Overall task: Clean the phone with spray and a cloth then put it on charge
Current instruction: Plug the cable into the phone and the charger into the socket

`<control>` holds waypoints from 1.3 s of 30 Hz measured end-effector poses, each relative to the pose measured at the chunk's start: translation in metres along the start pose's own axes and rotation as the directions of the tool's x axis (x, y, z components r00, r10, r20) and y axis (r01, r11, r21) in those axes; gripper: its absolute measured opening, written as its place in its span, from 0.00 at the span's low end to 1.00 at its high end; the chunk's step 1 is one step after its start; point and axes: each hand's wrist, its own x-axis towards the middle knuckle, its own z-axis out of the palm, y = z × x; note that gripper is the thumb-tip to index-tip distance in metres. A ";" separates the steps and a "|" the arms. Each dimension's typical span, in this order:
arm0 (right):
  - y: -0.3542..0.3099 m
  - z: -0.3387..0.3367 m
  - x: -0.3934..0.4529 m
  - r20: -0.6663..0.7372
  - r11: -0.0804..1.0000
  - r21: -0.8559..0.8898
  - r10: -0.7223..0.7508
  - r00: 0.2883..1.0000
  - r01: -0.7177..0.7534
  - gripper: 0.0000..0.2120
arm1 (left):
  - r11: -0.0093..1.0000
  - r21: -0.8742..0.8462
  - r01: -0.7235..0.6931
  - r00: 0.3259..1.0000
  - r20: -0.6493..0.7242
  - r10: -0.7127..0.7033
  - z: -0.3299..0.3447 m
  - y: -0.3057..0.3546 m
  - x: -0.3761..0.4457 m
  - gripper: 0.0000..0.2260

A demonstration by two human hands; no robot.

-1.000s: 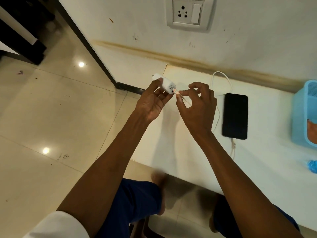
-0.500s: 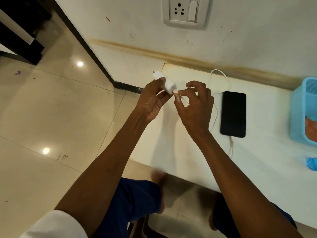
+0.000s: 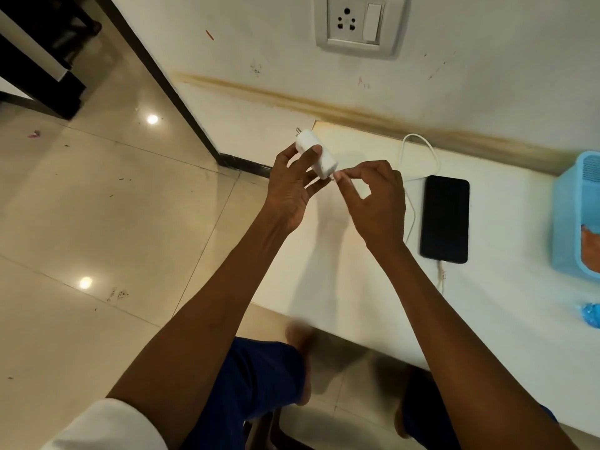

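Adapter [image 3: 316, 157]: white charger brick, gripped in the left hand [image 3: 292, 190], thumb across the top and fingers under it, pins aimed up and away toward the wall. Held up off the worktop [image 3: 357, 287], probably so the port end faces the other hand.

Cable end: pinched between thumb and forefinger of the right hand [image 3: 373, 203], plug tip right at the adapter's near face. Can't tell if fully seated or only just touching, too small and blurry there.

Cable [image 3: 418, 141]: white, loops back toward the wall, then runs down beside the phone and into its bottom edge. Looks plugged in at that end already, so only the adapter side left to sort.

Phone [image 3: 444, 219]: flat on the worktop, screen dark, just right of the right hand and apart from it. Neither grip touching it. Parked there presumably to leave both hands free for the plug.

Socket [image 3: 355, 24]: on the wall above, nothing in it yet. Guessing the adapter goes there next.

Off to the side: blue basket [image 3: 574, 216] at the right edge with something orange inside, blue crumpled thing [image 3: 589, 315] near it, can't say what.
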 end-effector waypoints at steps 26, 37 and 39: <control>-0.023 -0.029 0.041 0.414 0.644 0.495 0.415 0.810 -0.583 0.13 | 0.961 0.135 -0.241 0.967 0.117 0.226 0.007 0.012 -0.001 0.12; -0.059 -0.020 0.098 0.337 0.637 0.512 0.468 0.817 -0.576 0.10 | 0.937 0.173 -0.302 0.951 0.122 0.284 0.017 0.044 -0.007 0.17; -0.063 -0.014 0.104 0.327 0.636 0.503 0.486 0.811 -0.585 0.08 | 0.942 0.175 -0.286 0.957 0.109 0.270 0.017 0.048 -0.006 0.16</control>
